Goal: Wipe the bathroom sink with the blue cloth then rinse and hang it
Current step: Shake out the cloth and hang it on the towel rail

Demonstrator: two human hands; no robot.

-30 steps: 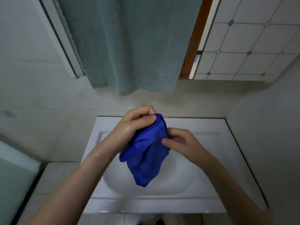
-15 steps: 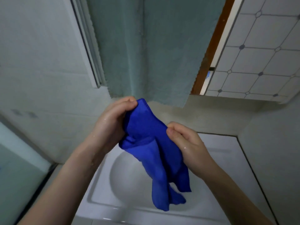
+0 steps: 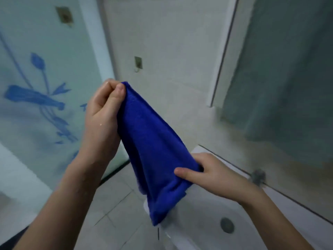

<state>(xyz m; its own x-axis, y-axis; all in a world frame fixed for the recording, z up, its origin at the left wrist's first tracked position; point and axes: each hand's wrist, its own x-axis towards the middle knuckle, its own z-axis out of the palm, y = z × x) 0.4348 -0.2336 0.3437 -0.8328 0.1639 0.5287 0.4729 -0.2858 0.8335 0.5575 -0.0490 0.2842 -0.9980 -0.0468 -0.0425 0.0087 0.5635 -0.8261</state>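
The blue cloth (image 3: 153,145) hangs stretched between both hands, in front of the wall. My left hand (image 3: 103,112) pinches its top corner, raised at centre left. My right hand (image 3: 207,172) grips the cloth's lower right edge, lower and to the right. The cloth's bottom end dangles over the left rim of the white sink (image 3: 203,219), whose drain (image 3: 227,225) shows at lower right. A small metal wall hook (image 3: 138,63) sits on the tiled wall above the cloth, apart from it.
A frosted glass door with a blue flower pattern (image 3: 36,98) fills the left side. A grey-green towel (image 3: 281,78) hangs at the right over the mirror edge. Another hook plate (image 3: 64,15) is mounted at upper left. Tiled floor (image 3: 111,213) lies below.
The view has swung left, from the sink towards the wall and glass door. Both hands have spread the cloth apart, the left rising and the right dropping lower.
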